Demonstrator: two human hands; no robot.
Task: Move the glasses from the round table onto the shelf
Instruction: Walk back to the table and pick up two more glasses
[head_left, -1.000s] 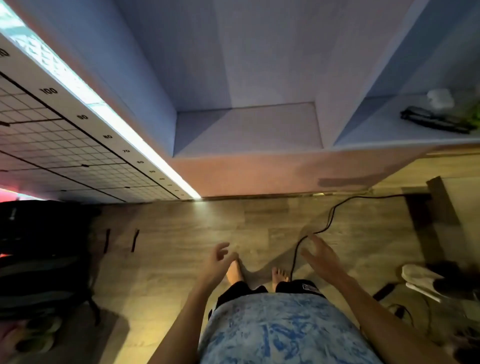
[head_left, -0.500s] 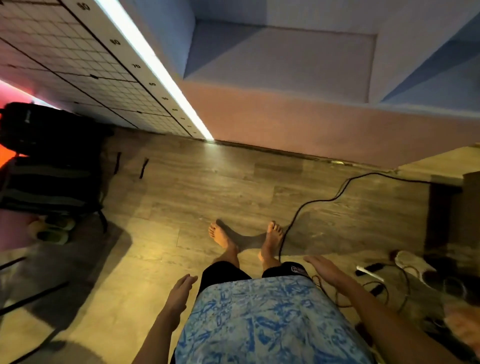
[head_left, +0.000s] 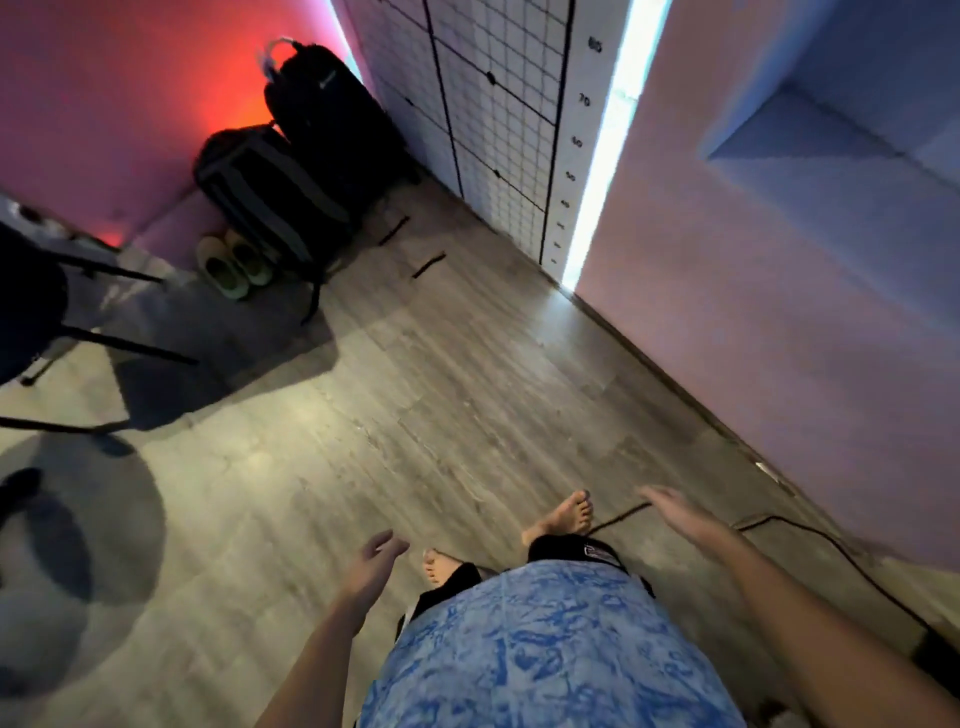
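Chair legs (head_left: 124, 353) and a dark seat edge, far left of frame; round shadow on the floor (head_left: 363, 415) beneath, lower left. Whether that shadow belongs to the round counter cannot be told.

Backpacks (head_left: 306, 156), two, dark, upper left against the red-lit wall; pale slippers (head_left: 234, 262) just beside them.

Left hand (head_left: 371, 564), lower centre-left: empty, fingers loosely spread, grip released.

Bare feet, centre bottom, toes pointing up-frame; blue patterned shirt below.

Right hand (head_left: 680, 517), lower centre-right: empty, palm down, fingers extended, grip released; black cable (head_left: 831, 545) on the floor just past it.

Gridded panel (head_left: 498, 130) with numbered scale, upper centre; lit strip at its right.

Shelf (head_left: 831, 156), upper right, one recess visible, nothing seen in it.

Glasses: not in view; neither hand carries any. Judgement: if the counter stands at the left edge, the left hand is nearer and the coming move runs left, away from the shelf. Long axis: cannot be told.
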